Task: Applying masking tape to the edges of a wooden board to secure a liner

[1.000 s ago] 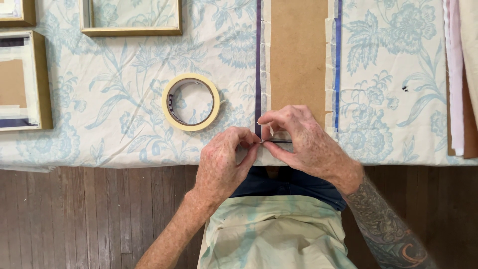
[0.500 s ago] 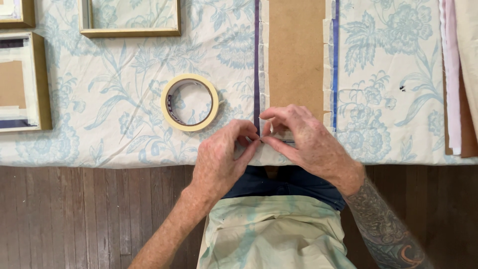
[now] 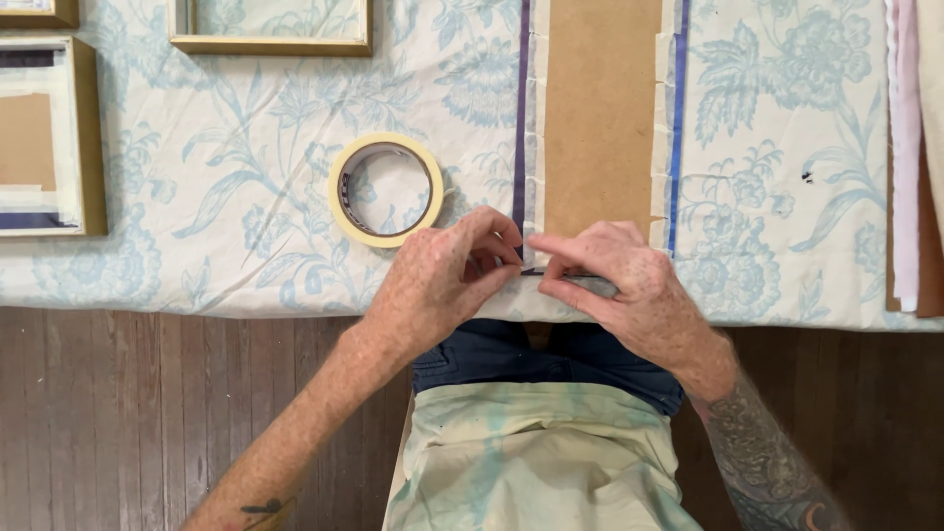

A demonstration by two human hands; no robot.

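Both hands meet at the near table edge: left hand (image 3: 438, 285) pinches with fingertips at the bottom-left corner of the brown backing board (image 3: 600, 118), right hand (image 3: 615, 285) presses fingers flat on the same near edge, what's pinched too small to tell. Board lies on floral cloth (image 3: 787, 147), purple strip (image 3: 520, 108) along its left side. Masking tape roll (image 3: 385, 189) just left; gold frames (image 3: 270, 28) beyond.
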